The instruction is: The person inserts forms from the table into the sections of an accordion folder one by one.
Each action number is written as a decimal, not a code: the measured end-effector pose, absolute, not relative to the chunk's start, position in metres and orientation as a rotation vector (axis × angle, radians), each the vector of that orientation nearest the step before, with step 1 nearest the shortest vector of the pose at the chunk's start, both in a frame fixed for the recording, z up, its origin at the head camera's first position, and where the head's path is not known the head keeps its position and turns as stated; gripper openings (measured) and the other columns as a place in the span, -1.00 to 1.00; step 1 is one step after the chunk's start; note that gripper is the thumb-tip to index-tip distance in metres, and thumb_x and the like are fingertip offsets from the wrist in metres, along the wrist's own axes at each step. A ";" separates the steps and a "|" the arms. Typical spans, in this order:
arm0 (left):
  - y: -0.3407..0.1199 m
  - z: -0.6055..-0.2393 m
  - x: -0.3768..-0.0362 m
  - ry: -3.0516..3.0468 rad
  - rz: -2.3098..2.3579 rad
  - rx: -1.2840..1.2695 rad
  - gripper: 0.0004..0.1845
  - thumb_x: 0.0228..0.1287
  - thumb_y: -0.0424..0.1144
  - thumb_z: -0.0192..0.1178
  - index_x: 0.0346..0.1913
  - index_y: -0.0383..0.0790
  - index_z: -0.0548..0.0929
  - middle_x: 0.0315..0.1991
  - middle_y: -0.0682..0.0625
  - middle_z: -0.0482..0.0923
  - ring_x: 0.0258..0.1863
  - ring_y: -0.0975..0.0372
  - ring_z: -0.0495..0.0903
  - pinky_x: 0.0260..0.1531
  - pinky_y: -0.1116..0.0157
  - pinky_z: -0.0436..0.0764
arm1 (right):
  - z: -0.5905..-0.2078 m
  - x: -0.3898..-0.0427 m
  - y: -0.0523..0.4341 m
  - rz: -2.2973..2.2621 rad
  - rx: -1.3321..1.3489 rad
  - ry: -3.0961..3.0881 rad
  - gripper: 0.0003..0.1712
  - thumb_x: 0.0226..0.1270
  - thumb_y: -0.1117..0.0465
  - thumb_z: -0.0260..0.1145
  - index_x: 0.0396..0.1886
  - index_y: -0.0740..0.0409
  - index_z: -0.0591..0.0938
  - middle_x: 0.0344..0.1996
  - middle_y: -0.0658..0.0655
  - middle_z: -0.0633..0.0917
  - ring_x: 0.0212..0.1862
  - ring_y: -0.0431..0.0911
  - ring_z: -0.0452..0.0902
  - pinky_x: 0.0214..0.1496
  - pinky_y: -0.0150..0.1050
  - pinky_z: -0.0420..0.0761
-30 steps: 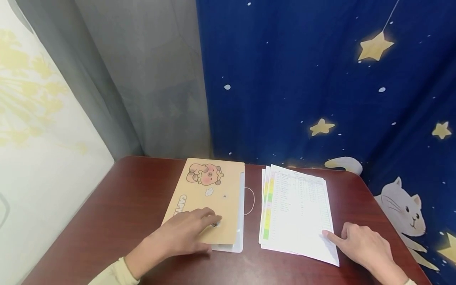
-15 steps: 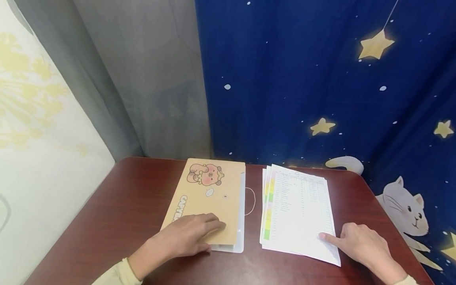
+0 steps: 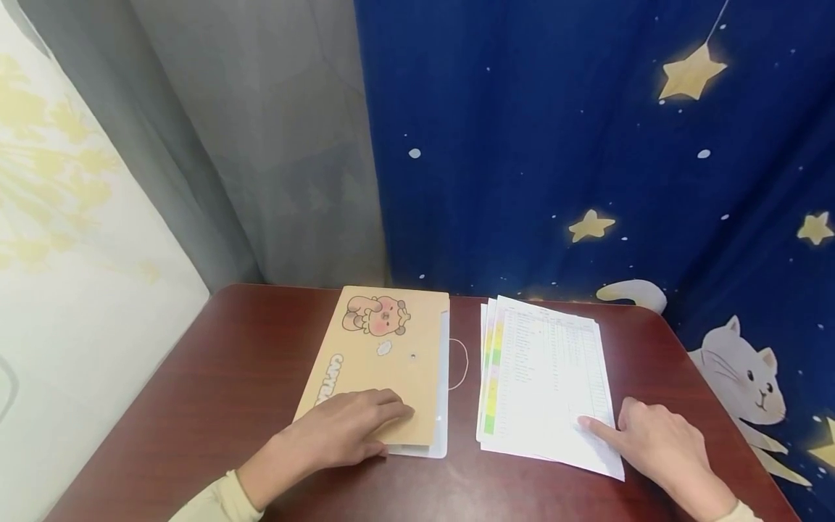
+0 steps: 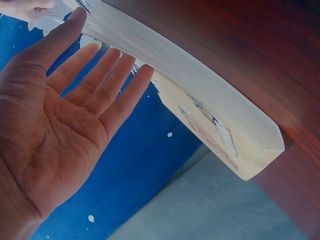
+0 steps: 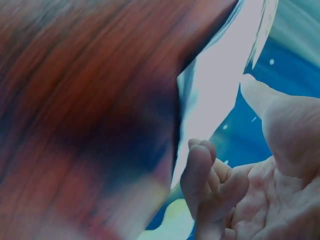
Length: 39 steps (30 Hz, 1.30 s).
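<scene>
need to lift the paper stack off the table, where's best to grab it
Probably the near right corner of the paper stack, coming from the right. The sheets lie flat and fanned on the table, and that corner points toward the right hand, whose forefinger already rests on it. The left side faces the folder.

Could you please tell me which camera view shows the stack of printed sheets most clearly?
The head view: the stack of printed sheets lies whole on the table, with the right hand touching its near corner. The right wrist view shows only a blurred white edge; the left wrist view shows mainly the folder.
</scene>
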<state>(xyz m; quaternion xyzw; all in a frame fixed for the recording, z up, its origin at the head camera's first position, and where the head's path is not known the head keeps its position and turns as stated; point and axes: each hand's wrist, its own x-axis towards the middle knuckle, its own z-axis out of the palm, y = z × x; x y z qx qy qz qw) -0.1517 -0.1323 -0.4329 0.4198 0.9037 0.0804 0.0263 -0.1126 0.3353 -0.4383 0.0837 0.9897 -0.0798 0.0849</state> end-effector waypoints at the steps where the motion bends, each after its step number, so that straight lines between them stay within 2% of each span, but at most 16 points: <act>1: -0.132 -0.433 -0.152 2.791 0.255 1.288 -0.41 0.18 -0.08 0.58 0.28 0.08 0.65 0.13 0.21 0.64 0.07 0.34 0.64 0.09 0.31 0.68 | -0.437 -0.113 0.331 -0.225 0.244 2.964 -0.11 0.10 -0.70 0.27 -0.53 0.07 0.52 -0.67 0.06 0.42 -0.57 -0.05 0.31 -0.53 -0.19 0.24; 7: -0.131 -0.433 -0.153 2.771 0.311 1.241 -0.42 0.17 -0.10 0.59 0.26 0.08 0.66 0.13 0.21 0.66 0.04 0.35 0.66 0.07 0.31 0.69 | -0.432 -0.113 0.294 -0.165 0.143 3.025 -0.10 0.05 -0.70 0.31 -0.49 0.10 0.59 -0.70 0.06 0.42 -0.61 -0.06 0.29 -0.57 -0.21 0.27; 14: -0.129 -0.435 -0.156 2.751 0.324 1.251 -0.43 0.14 -0.12 0.60 0.24 0.03 0.69 0.11 0.19 0.70 0.06 0.35 0.67 0.10 0.30 0.69 | -0.430 -0.114 0.236 -0.266 -0.179 3.137 -0.31 0.06 -0.51 0.50 -0.52 -0.02 0.54 -0.73 -0.06 0.39 -0.62 -0.12 0.24 -0.55 -0.22 0.25; 25: -0.130 -0.433 -0.161 2.699 0.426 1.173 -0.44 0.12 -0.12 0.61 0.22 0.01 0.73 0.09 0.18 0.76 0.01 0.39 0.67 0.12 0.26 0.68 | -0.426 -0.121 0.174 -0.318 -0.628 3.152 -0.46 0.06 -0.41 0.56 -0.45 -0.08 0.65 -0.61 -0.20 0.56 -0.54 -0.28 0.39 -0.52 -0.26 0.33; 32: -0.133 -0.432 -0.164 2.671 0.449 1.141 -0.48 0.17 -0.14 0.59 0.22 0.02 0.74 0.11 0.20 0.77 0.06 0.37 0.70 0.17 0.25 0.67 | -0.429 -0.131 0.147 -0.335 -0.743 3.086 -0.54 0.06 -0.28 0.62 -0.49 -0.11 0.62 -0.64 -0.23 0.45 -0.56 -0.24 0.30 -0.55 -0.26 0.27; 39: -0.135 -0.430 -0.165 2.625 0.480 1.136 -0.64 0.28 -0.21 0.49 0.13 0.11 0.79 0.04 0.27 0.76 0.02 0.41 0.67 0.14 0.29 0.66 | -0.435 -0.136 0.135 -0.314 -0.797 3.066 -0.52 0.01 -0.26 0.66 -0.52 -0.10 0.60 -0.64 -0.23 0.47 -0.56 -0.26 0.34 -0.57 -0.26 0.26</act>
